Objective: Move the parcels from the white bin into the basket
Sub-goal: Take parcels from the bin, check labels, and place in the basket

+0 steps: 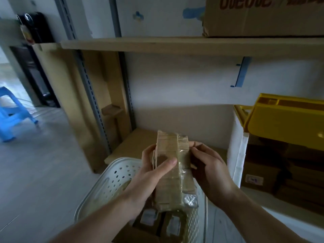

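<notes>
Brown tape-wrapped cardboard filled the middle of my view: a parcel (171,169) held upright just above the white perforated basket (112,174), between both hands. My left hand (150,174) gripped its left side, thumb laid across the front face and fingers curled round the far edge. My right hand (208,167) held the right side, fingers wrapped behind it and fingertips showing near the top corner. Clear tape glinted on the parcel's lower right corner.

Inside the basket, at 6 o'clock from the held parcel, lay more parcels (149,223) with pale labels, blurred so I could not read them. The basket stood on the pale floor (43,163), in front of a low wooden shelf (133,142).

At 3 o'clock stood the white bin (240,149), with brown cartons (273,172) stacked inside it, one bearing a small label. A yellow plastic lid (287,120) sat tilted over the bin's top edge.

At 12 o'clock ran an upper wooden shelf (175,45), carrying a large cardboard box (263,16) with dark lettering at 1 o'clock. A blue plastic stool (12,116) stood at 9 o'clock on the floor, well apart from the basket.
</notes>
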